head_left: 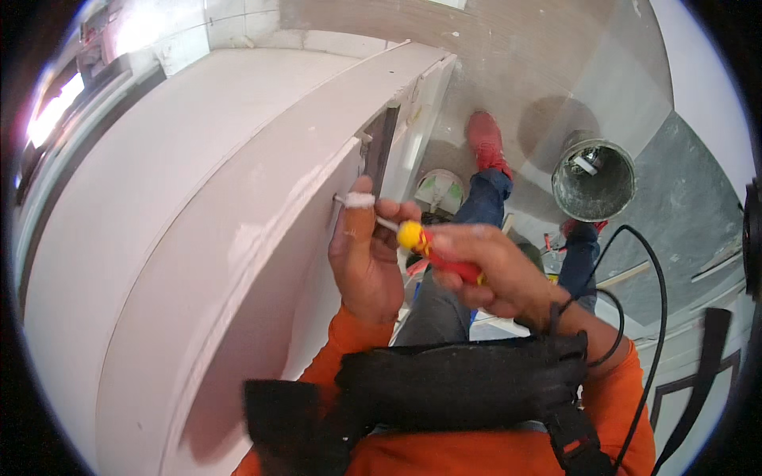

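My right hand (496,270) is wrapped round the red and yellow handle of a screwdriver (412,236). The shaft slants up and left, between the fingers of my left hand (369,266), which is closed round it. A white wrap (359,199) circles a digit of the left hand, with white dust on the skin. The thin metal end meets the side face of a pale plasterboard panel (317,230), just below its edge. Whether a screw sits at the tip is too small to tell.
A broad curved white board structure (182,182) fills the left side, with a gap beside a dark metal profile (386,135). A plaster-stained bucket (595,178) stands at right near another person's red shoe (486,136). A white tub (439,189) sits below. Black cable (660,293) loops by my right arm.
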`<action>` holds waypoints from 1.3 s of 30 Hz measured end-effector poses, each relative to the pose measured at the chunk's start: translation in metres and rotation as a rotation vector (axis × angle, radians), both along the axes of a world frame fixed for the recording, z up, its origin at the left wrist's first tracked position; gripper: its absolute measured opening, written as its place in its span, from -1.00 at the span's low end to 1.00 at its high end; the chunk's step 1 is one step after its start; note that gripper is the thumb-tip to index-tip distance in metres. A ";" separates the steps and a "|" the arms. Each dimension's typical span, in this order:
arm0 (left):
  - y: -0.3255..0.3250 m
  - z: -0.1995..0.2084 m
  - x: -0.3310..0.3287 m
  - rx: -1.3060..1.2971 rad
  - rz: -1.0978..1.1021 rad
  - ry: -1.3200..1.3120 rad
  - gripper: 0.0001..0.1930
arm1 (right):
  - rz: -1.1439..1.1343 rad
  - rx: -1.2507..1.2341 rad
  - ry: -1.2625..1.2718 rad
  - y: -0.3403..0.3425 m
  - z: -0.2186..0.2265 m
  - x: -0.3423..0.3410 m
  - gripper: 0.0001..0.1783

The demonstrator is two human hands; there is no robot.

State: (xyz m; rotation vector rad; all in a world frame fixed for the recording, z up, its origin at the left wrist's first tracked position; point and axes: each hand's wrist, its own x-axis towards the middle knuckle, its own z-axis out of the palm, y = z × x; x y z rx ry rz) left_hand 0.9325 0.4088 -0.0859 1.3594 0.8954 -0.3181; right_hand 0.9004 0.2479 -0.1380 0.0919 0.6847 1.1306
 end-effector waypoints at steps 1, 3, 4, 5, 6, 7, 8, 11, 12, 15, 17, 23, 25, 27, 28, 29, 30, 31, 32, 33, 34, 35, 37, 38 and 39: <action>0.000 0.001 0.001 0.029 -0.011 -0.008 -0.66 | -0.005 -0.118 -0.130 0.001 0.003 0.003 -0.58; 0.004 -0.010 -0.002 0.062 -0.028 0.002 -0.67 | -0.012 -0.384 -0.358 0.003 0.005 0.002 -0.57; 0.006 -0.011 0.000 0.050 0.021 -0.013 -0.62 | -0.065 -0.593 -0.622 0.014 0.003 -0.009 -0.55; 0.002 -0.012 0.002 0.052 0.032 -0.029 -0.62 | -0.088 -0.869 -0.860 0.019 0.001 -0.017 -0.52; -0.001 -0.012 0.003 0.052 0.046 -0.045 -0.62 | -0.056 -1.140 -1.151 0.018 0.000 -0.023 -0.50; -0.004 -0.011 0.001 0.051 0.061 -0.060 -0.63 | -0.015 -1.411 -1.440 0.017 0.000 -0.027 -0.48; -0.004 -0.013 -0.001 0.060 0.057 -0.067 -0.59 | -0.034 -1.424 -1.423 0.017 -0.001 -0.031 -0.48; -0.008 -0.015 -0.013 -0.017 0.004 -0.055 -0.61 | -0.076 -1.461 -1.375 0.022 -0.003 -0.039 -0.49; -0.012 -0.015 -0.019 0.002 -0.027 -0.030 -0.58 | -0.088 -1.473 -1.358 0.024 -0.004 -0.040 -0.49; 0.000 0.000 -0.033 0.095 -0.128 -0.027 -0.50 | -0.130 -0.631 -0.478 0.026 0.031 -0.017 -0.54; 0.023 -0.011 -0.057 0.087 -0.183 -0.044 -0.46 | -0.122 -0.164 -0.033 0.018 0.031 -0.019 -0.56; 0.007 0.053 -0.014 1.236 -1.392 -0.345 -0.77 | -0.163 -0.434 -0.180 -0.008 0.001 -0.048 -0.58; 0.001 0.078 0.006 1.470 -1.655 -0.522 -0.70 | -0.235 -0.597 -0.261 -0.030 -0.013 -0.082 -0.57; -0.003 0.075 0.000 1.461 -1.705 -0.489 -0.54 | -0.137 -0.934 -0.361 -0.053 -0.035 -0.128 -0.54; -0.005 0.076 0.001 1.474 -1.734 -0.481 -0.45 | -0.086 -1.031 -0.368 -0.060 -0.046 -0.151 -0.53; -0.009 0.072 -0.003 1.537 -1.742 -0.312 -0.37 | -0.022 -1.131 -0.370 -0.067 -0.054 -0.175 -0.53; -0.014 0.062 -0.013 1.584 -1.740 -0.141 -0.27 | 0.050 -1.181 -0.359 -0.075 -0.065 -0.201 -0.53; -0.015 0.058 -0.018 1.635 -1.736 0.034 -0.17 | 0.114 -1.223 -0.346 -0.076 -0.074 -0.225 -0.54; -0.013 0.053 -0.017 1.643 -1.715 0.107 -0.13 | 0.183 -1.269 -0.331 -0.076 -0.079 -0.244 -0.54; -0.012 0.046 -0.012 1.652 -1.686 0.176 -0.09 | 0.155 -1.253 -0.307 -0.076 -0.082 -0.258 -0.55; -0.011 0.039 -0.008 1.659 -1.655 0.244 -0.04 | 0.128 -1.237 -0.283 -0.076 -0.084 -0.269 -0.55; -0.007 0.034 -0.008 1.669 -1.674 0.259 -0.04 | 0.110 -1.216 -0.253 -0.076 -0.081 -0.274 -0.56; 0.000 0.027 -0.007 1.683 -1.708 0.287 -0.03 | 0.120 -1.230 -0.296 -0.074 -0.080 -0.272 -0.56; 0.007 0.022 -0.008 1.700 -1.743 0.266 -0.03 | 0.121 -1.234 -0.316 -0.069 -0.078 -0.268 -0.56; 0.012 0.021 -0.006 1.723 -1.768 0.238 -0.03 | 0.130 -1.246 -0.378 -0.066 -0.071 -0.253 -0.56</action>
